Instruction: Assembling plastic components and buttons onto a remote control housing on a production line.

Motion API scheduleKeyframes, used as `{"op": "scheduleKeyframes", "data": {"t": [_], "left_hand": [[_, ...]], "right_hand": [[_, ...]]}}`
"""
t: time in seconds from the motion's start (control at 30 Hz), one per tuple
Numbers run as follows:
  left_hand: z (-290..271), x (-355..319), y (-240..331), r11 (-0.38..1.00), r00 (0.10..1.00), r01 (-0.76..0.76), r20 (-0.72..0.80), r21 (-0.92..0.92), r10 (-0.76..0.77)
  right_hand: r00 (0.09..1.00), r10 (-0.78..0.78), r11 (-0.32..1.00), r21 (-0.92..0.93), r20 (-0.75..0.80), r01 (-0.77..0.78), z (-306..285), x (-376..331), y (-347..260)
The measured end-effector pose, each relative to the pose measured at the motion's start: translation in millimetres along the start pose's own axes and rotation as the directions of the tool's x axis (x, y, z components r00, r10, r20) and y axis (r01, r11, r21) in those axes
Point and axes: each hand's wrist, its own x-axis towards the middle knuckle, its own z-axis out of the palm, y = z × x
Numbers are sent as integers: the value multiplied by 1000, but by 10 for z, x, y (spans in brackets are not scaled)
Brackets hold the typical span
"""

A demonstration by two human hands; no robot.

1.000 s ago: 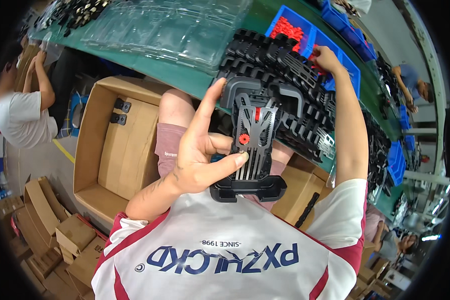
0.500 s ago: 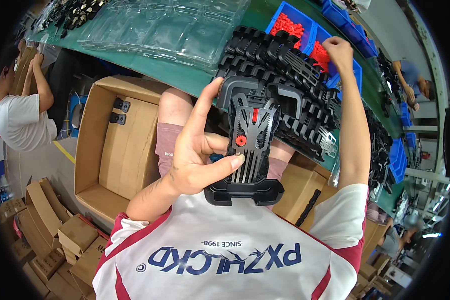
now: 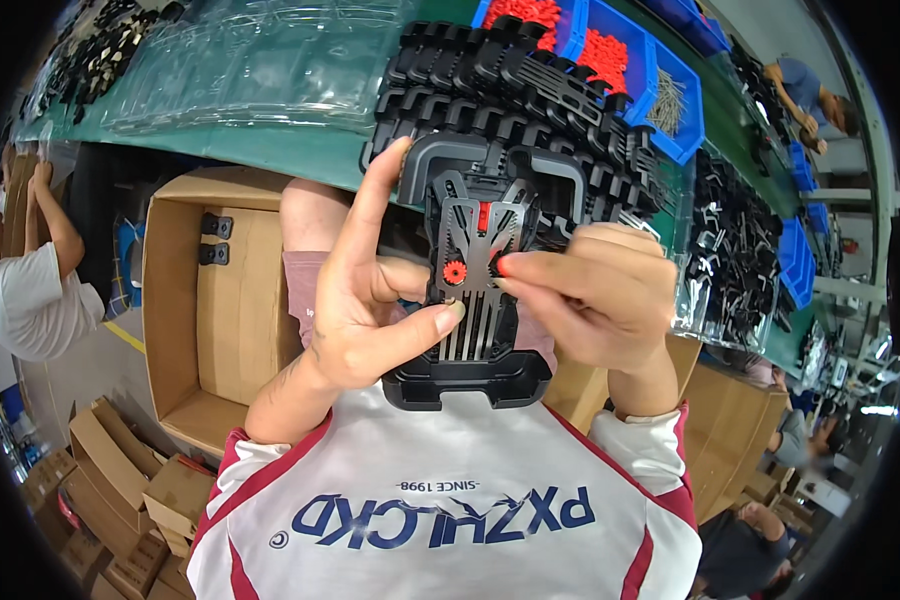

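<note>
My left hand (image 3: 355,325) is wrapped round a black phone holder (image 3: 470,225), its thumb pressing the ribbed middle and its index finger stretched along the upper jaw. On the holder's grey metal plate, a small red gear (image 3: 455,272) sits at the left, below a red strip (image 3: 484,215). Between thumb and fingertips, my right hand (image 3: 615,290) pinches a small red gear (image 3: 504,266) against the plate's right side. The fingertips cover most of that gear, so how far it is seated cannot be seen.
Rows of black holder parts (image 3: 510,60) lie on the green table (image 3: 240,148) ahead. Beyond them, blue bins hold red gears (image 3: 605,58) and metal pins (image 3: 667,105). Clear plastic trays (image 3: 270,60) lie far left. An open carton (image 3: 160,300) stands at my left; co-workers sit at both sides.
My right hand has come back from the blue bin of red gears to the holder, now with a red gear at its fingertips. The left hand still grips the holder.
</note>
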Motion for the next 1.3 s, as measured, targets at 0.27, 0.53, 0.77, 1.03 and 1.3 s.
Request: {"op": "scheduleKeyframes", "data": {"t": [0.27,0.53,0.77,1.03,1.3], "left_hand": [[53,-14,-38,1000,999,27,20,3,-27],[74,-31,-142,991,997,-76,16,114,75],[116,-37,-178,951,986,-165,14,262,167],[135,-127,-72,894,984,-174,32,412,176],[220,-90,-135,777,892,-450,268,440,365]], "right_hand": [[991,-130,990,56,26,128,-7,-85,77],[979,200,962,197,-28,-191,38,-196,-81],[997,72,996,50,40,-74,-9,-174,-46],[921,380,854,350,85,-385,-32,-283,-155],[840,518,426,803,160,-416,-32,-373,-159]]}}
